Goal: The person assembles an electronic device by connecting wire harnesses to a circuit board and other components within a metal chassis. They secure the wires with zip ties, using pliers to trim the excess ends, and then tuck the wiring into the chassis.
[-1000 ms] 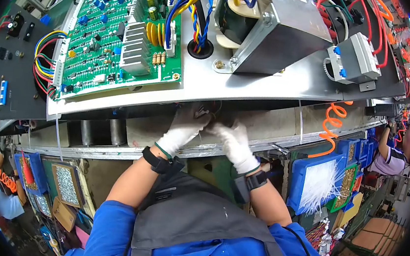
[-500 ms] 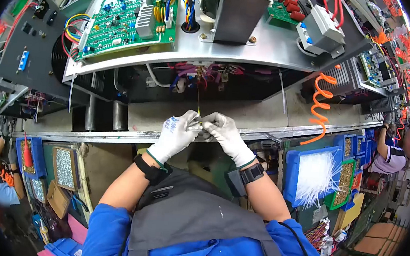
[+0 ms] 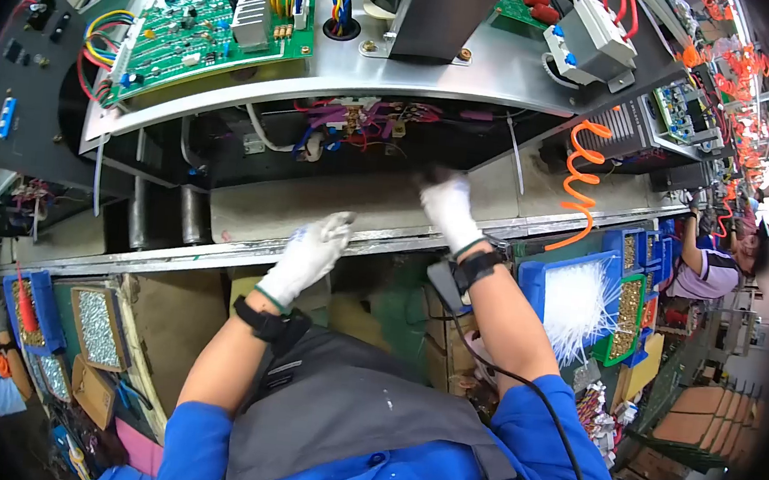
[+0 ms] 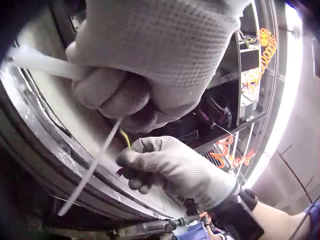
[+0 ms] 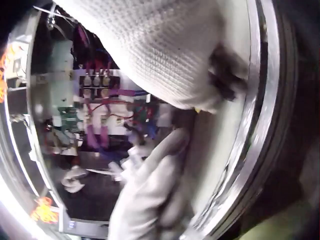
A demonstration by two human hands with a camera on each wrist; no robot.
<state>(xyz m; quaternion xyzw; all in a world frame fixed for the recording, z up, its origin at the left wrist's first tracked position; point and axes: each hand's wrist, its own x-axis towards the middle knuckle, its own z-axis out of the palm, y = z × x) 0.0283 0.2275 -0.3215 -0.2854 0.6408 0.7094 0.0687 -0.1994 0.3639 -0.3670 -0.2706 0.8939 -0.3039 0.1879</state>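
Observation:
In the head view my gloved left hand is over the bench's front edge, below the open chassis. Its fingers curl in the left wrist view, and a thin white cable tie sticks out below them. My right hand, also gloved, is farther right, over the bench near the chassis opening, its dark fingertips blurred. In the left wrist view its thumb and finger pinch beside a short piece of yellow wire. Purple terminals and wires show inside the chassis in the right wrist view.
A green circuit board and a metal-cased transformer top the chassis. White cable ties hang at its sides. An orange coiled hose hangs right of my hands. A blue tray of white ties stands front right; screw bins stand left.
My hands came out from under the chassis and met on a yellow wire at the bench edge. Now they are apart, the right one raised forward and right, the left lower.

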